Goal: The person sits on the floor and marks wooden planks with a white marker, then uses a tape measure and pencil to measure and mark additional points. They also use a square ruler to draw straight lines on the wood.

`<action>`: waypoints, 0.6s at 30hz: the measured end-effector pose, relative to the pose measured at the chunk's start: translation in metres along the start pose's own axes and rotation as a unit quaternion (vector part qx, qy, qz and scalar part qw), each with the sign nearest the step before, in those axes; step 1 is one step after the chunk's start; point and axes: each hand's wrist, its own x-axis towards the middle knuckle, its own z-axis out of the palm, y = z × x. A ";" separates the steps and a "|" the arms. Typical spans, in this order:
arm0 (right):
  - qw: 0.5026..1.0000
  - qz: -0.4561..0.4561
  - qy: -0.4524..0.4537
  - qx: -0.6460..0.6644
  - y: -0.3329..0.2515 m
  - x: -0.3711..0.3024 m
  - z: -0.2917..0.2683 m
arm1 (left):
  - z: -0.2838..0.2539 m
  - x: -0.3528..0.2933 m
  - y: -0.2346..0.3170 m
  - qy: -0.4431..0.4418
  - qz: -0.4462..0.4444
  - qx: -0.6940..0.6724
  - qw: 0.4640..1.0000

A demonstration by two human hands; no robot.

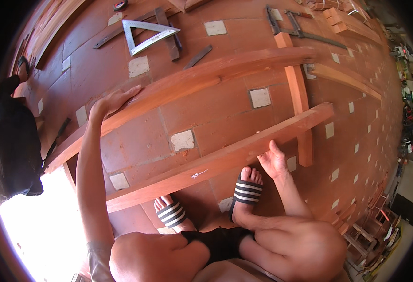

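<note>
Two long reddish-brown wooden beams run across in front of me. On the side of the far beam (183, 87) rests my left hand (115, 102), its fingers stretched along the wood. My right hand (274, 160) grips the near beam (225, 162) from close to me, right of its middle. The thumb points up against the wood, and a fingertip shows over the far edge; the other fingers are partly hidden. A small white mark (199, 174) is on the near beam. A shorter wooden crosspiece (296, 87) lies under both beams near their right ends.
A metal set square (152, 36), a tape measure (120, 5) and a bar clamp (293, 26) lie on the tiled floor beyond. Stacked timber (352, 26) sits at the far right. A person in dark clothes (16, 136) is at the left. My feet are beside the near beam.
</note>
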 end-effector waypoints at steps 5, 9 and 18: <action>0.998 0.001 0.060 -0.034 -0.002 -0.001 0.001 | 0.008 0.005 -0.003 0.012 0.012 -0.005 1.000; 0.993 0.054 0.101 -0.003 -0.001 0.006 -0.012 | 0.013 0.011 -0.006 -0.020 0.134 0.044 0.990; 0.995 0.027 0.001 -0.098 -0.011 0.004 -0.011 | 0.010 -0.034 0.010 0.073 0.027 -0.059 0.995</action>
